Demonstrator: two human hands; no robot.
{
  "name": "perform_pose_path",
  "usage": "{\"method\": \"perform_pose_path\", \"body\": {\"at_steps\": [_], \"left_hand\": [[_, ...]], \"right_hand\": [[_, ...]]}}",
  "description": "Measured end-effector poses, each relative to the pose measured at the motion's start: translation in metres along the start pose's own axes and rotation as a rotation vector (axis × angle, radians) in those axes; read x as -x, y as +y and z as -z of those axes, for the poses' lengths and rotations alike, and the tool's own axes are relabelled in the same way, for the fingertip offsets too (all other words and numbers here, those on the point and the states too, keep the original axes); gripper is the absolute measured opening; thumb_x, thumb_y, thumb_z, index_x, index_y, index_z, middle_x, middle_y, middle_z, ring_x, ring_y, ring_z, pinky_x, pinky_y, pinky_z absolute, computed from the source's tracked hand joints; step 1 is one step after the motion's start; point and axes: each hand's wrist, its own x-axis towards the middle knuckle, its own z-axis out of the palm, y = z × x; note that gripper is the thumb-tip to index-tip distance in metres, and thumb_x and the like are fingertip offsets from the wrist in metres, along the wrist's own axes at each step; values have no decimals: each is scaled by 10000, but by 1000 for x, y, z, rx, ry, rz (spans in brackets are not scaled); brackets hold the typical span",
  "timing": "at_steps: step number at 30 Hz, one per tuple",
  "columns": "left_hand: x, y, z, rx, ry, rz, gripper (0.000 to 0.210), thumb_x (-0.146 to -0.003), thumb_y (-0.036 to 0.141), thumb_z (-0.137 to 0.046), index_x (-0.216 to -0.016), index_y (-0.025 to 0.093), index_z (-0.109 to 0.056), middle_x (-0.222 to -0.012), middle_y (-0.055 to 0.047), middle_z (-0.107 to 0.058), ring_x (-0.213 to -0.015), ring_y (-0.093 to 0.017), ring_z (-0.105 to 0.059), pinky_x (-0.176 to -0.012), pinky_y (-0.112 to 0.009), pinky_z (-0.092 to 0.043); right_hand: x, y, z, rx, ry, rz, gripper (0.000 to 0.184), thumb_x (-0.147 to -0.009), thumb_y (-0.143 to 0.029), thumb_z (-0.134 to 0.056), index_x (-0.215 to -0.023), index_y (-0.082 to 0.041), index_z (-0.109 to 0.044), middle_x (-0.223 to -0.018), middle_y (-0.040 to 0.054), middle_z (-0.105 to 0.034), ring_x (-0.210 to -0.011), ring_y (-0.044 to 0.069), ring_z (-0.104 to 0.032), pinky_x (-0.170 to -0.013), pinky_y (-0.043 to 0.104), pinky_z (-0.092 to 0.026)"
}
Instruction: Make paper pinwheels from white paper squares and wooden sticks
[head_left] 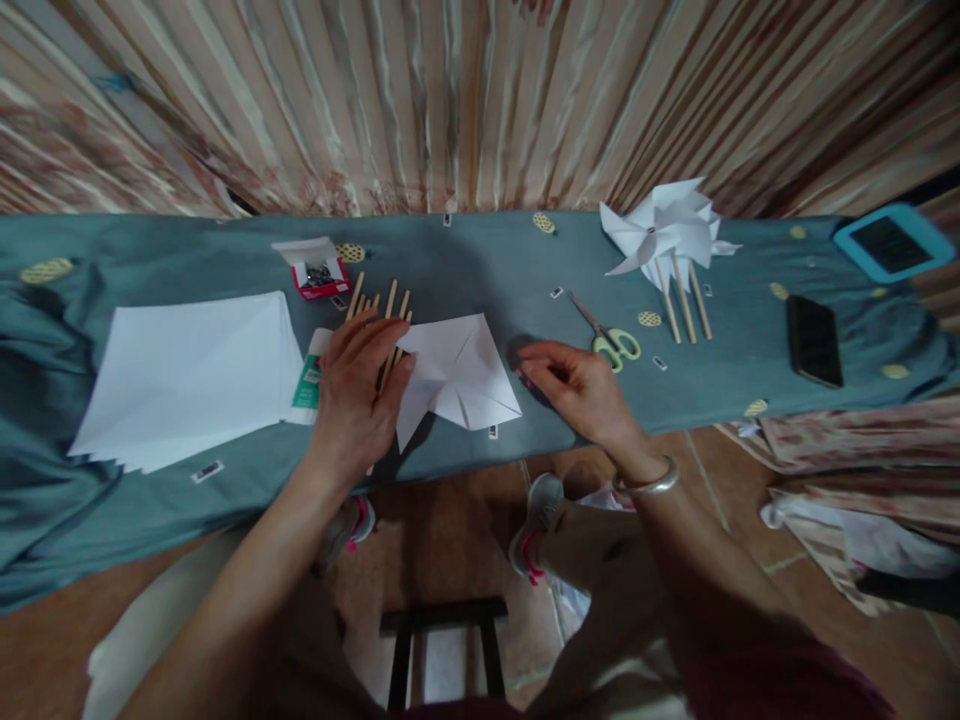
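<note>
My left hand [358, 385] is over a group of wooden sticks [391, 298], its thumb apart from the fingers; the palm side is hidden. Right beside it lies a white paper square [469, 370] with cuts and creases, its left corner near my thumb. My right hand [574, 385], with a bracelet at the wrist, is just right of the paper. Its thumb and forefinger are pinched together, and what they hold, if anything, is too small to name. A green and white glue tube [307, 380] lies partly behind my left hand.
A stack of white paper [187, 380] lies at left, an open red box of small metal pieces [319, 275] behind. To the right are scissors [611, 340], finished paper pinwheels [667, 235] on sticks, a dark phone [815, 340] and a blue-framed tablet [892, 243]. A stool [446, 615] stands below.
</note>
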Motion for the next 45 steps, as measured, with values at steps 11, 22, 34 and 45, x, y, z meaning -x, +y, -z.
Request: {"method": "perform_pose_path", "body": {"at_steps": [11,22,34,45], "left_hand": [[-2,7,-1,62,28,64,346,-943,330,-471,-1274,255,-540,-1316,-66,-590,-1271,-231,-502,-1098,-470,-392],[-2,8,7,64,22,55,357,-954,330,-437,-1284,235,-533,-1333,-81,-576,-1291,-233,-481,-1112,-461,-364],[-2,19,-3,46,-30,-11,346,-946,304,-449,-1269,243,-555,-1290,-69,-604,-1260,-234,-501,-1092,-458,-392],[11,36,-25,49,-156,-214,181,-887,191,-545,-969,218,-704,-1099,-62,-684,-1144,-244,-544,-991,-454,-476]], "right_hand": [[-54,3,-35,269,55,329,528,-891,-175,-449,-1416,-142,-412,-1439,137,-498,-1348,230,-459,-1120,433,-397],[-56,-3,-30,256,-29,291,423,-785,-156,-601,-1207,-122,-622,-1222,137,-638,-1025,228,-634,-932,385,-502],[-11,27,15,180,54,42,324,-796,-244,-624,-1104,-159,-678,-824,46,-717,-655,168,-642,-709,360,-547],[54,-7,-7,409,-248,500,428,-848,-235,-657,-1261,-179,-563,-1346,138,-564,-1272,291,-504,-1065,525,-450]]}}
